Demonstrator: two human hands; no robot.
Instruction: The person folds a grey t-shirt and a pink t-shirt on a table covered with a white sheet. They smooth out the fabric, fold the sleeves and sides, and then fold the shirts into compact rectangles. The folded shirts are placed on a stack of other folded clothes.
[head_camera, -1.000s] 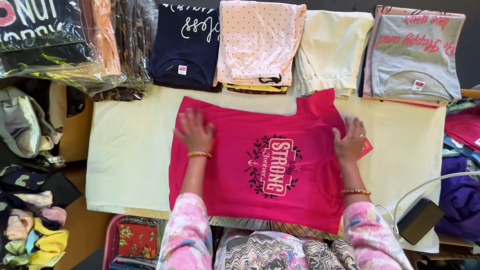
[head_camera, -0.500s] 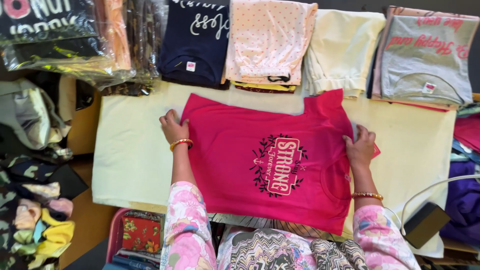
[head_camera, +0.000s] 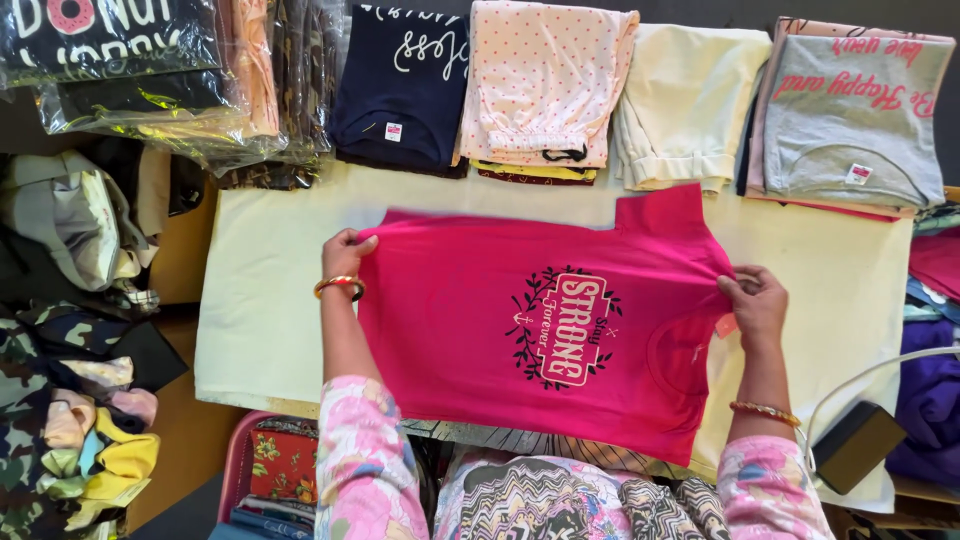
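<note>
Now the left hand (head_camera: 345, 255) has moved out to pinch the hem of the pink T-shirt (head_camera: 480, 330), while the right hand (head_camera: 755, 305) grips its shoulder. Stretched flat, print up, it lies mid-table on the pale cloth (head_camera: 260, 300).

Both arms reached forward from the bottom of the view, in sleeves with a pink flower pattern that ended near the elbows. The left hand (head_camera: 345, 255) was far out to the left, its fingers curled closed in a pinch, knuckles up. An orange bangle sat on the left wrist. The right hand (head_camera: 756, 303) was nearer to the body, back of the hand up, fingers bent together in a closed grip. A beaded bangle circled the right forearm.
</note>
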